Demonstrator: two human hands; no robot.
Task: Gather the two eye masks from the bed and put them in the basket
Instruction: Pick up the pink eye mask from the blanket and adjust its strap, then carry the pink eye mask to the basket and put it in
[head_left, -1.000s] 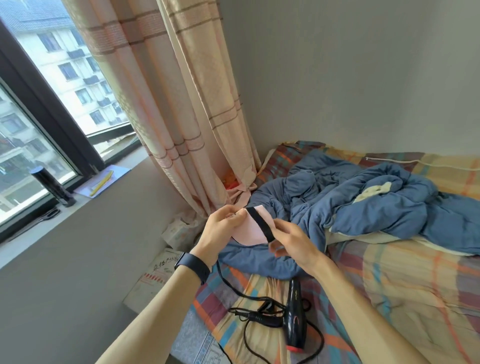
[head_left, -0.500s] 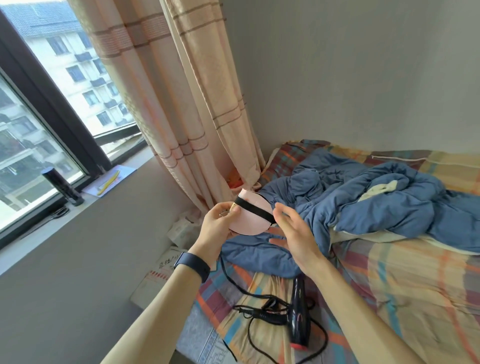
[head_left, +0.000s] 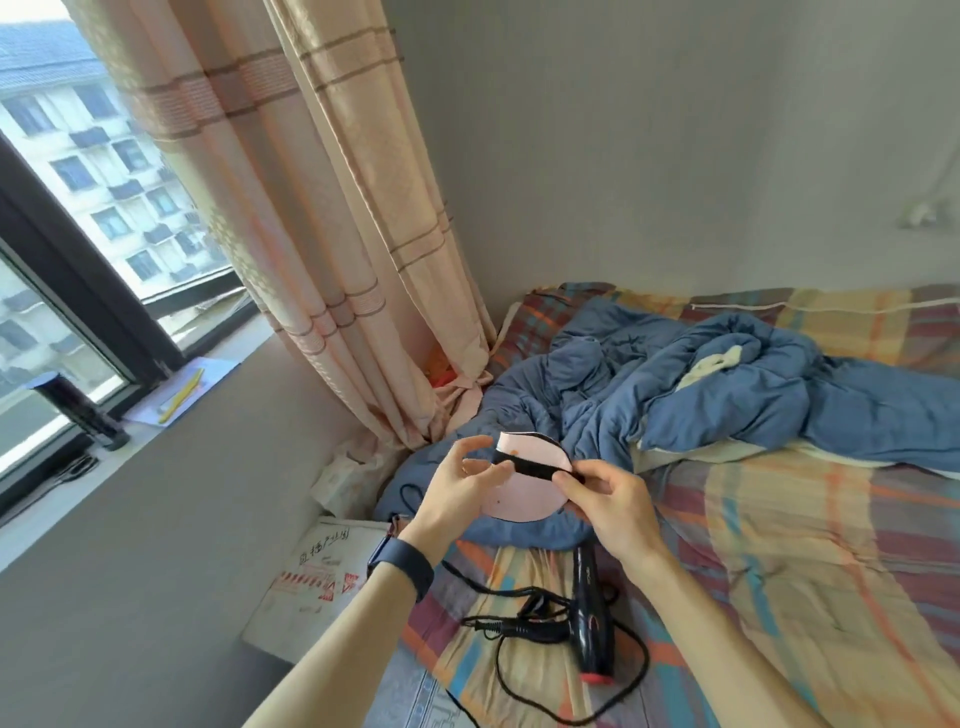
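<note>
A pink eye mask (head_left: 524, 493) with a black elastic strap is held up in front of me, above the near end of the bed (head_left: 789, 545). My left hand (head_left: 465, 491) pinches its left side and my right hand (head_left: 610, 496) grips the strap at its right side. I cannot tell whether one mask or two stacked masks are in my hands. No basket is in view.
A black hair dryer (head_left: 592, 618) with its tangled cord lies on the plaid sheet below my hands. A crumpled blue duvet (head_left: 727, 395) covers the bed's far side. A cardboard box (head_left: 311, 582) stands by the wall, a curtain (head_left: 322, 218) hangs at the window.
My hands have come closer together on the mask. The right hand, open beside it half a second ago, now grips the strap.
</note>
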